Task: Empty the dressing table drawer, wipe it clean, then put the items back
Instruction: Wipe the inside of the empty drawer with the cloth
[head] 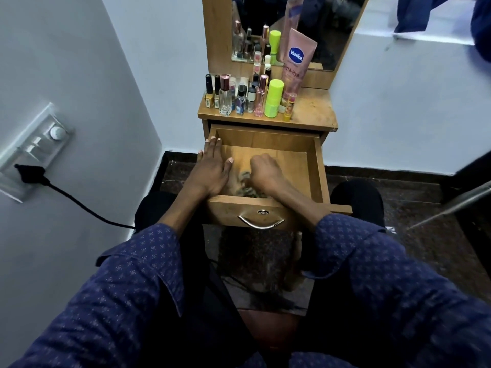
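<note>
The dressing table drawer stands pulled out from under the wooden tabletop, its front panel carrying a curved metal handle with a small round lock just above it. The left hand lies flat with straight fingers on the drawer's left side wall and near-left corner, fingertips pointing toward the back. The right hand is inside the drawer with fingers curled around a crumpled grey cloth, which is blurred and sits on the drawer floor near the front panel, between the two hands. The rest of the drawer floor that shows is bare wood. The removed items stand on the tabletop: a row of small bottles at the left, a lime-green container to their right, a small yellow tube beside it, and a pink Vaseline tube leaning upright against the mirror. Both forearms wear dark blue patterned sleeves. On the left wall, a black plug sits in a switch panel.
</note>
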A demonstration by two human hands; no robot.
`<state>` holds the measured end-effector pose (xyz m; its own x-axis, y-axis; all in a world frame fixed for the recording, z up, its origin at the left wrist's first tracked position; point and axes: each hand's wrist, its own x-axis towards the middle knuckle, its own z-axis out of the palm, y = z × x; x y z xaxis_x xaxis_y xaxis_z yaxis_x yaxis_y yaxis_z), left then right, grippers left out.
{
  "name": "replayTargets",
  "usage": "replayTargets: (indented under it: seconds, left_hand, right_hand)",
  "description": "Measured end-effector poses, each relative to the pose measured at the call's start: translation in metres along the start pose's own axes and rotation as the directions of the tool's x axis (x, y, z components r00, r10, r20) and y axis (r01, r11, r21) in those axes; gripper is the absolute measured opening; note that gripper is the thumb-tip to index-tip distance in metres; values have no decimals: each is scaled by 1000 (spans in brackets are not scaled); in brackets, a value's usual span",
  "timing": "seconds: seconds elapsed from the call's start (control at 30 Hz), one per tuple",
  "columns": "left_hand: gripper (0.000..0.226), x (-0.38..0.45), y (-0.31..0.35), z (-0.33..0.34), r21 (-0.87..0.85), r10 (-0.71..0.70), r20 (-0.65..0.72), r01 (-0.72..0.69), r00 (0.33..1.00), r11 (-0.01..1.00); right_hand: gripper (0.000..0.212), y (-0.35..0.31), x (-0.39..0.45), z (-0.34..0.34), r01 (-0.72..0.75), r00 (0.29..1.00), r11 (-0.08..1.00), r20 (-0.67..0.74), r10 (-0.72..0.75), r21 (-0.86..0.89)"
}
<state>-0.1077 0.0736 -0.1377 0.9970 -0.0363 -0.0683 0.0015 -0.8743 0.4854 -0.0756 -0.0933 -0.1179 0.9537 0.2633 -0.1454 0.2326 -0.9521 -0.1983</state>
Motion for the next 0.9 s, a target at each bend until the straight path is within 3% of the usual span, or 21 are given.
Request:
replayTargets:
  seconds: [0.1,0.2,0.37,0.43,0.5,0.7,0.83,0.9]
  left_hand:
    - [64,-2,-3,-4,0,13,-34,-13,999,1000]
    - [67,-3,-3,-5,12,14,-36,-13,999,1000]
    - [72,-4,-3,-5,52,20,8,-20,1000,998]
    - [71,-3,-4,-4,29,17,23,-18,1000,999]
    - [72,-1,-4,-3,10,11,38,-12,999,1000]
    - [71,-6,2,-3,-105,-35,-3,35,999,994]
    - [75,-6,6,-3,-166,-63,-25,58,998,984]
    - [75,-7,7,-4,-185,-63,-37,55,997,981]
  right_hand:
    - [19,-46,2,1,154,985,986,63,-158,63]
    - [20,-43,7,9,179,978,978,87,-189,106]
    - [6,34,9,3,-4,1000,1000,-29,4,3]
    - [13,74,11,-6,-124,989,986,-99,113,-109]
    - [15,93,15,-13,-151,982,975,-137,128,-166]
    - [10,43,32,-7,102,980,976,-150,-132,-192]
    - [31,-10,47,15,384,915,923,-154,-373,43]
    - [36,-22,49,17,431,897,902,-124,-425,28]
